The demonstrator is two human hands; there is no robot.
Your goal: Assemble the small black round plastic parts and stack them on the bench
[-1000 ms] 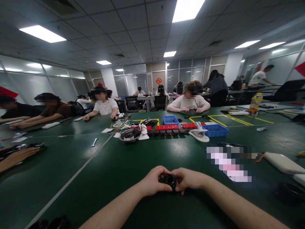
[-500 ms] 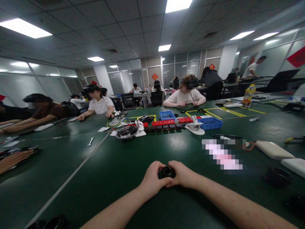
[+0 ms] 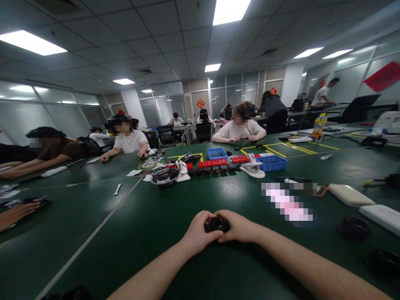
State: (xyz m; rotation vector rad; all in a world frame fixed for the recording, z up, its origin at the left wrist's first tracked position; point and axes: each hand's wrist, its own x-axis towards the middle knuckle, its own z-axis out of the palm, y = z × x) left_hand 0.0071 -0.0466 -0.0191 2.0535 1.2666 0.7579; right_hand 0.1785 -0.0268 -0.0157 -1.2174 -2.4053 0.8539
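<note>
- Partly hidden by fingers: small black object (image 3: 216,224) with round opening, material unclear.
- Cut off, lower left: rounded black shapes (image 3: 75,293).
- Clamped between bare left hand (image 3: 198,233) and bare right hand (image 3: 240,227); contact with smooth green tabletop (image 3: 146,246) unclear.

We can read nothing: the marks on the red diamond (image 3: 201,103) far beyond our left hand (image 3: 199,233) are too small.

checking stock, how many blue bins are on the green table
2: a small blue bin beyond a red strip, and a wide blue bin to its right, beside the white clamp. Others may be hidden.
</note>
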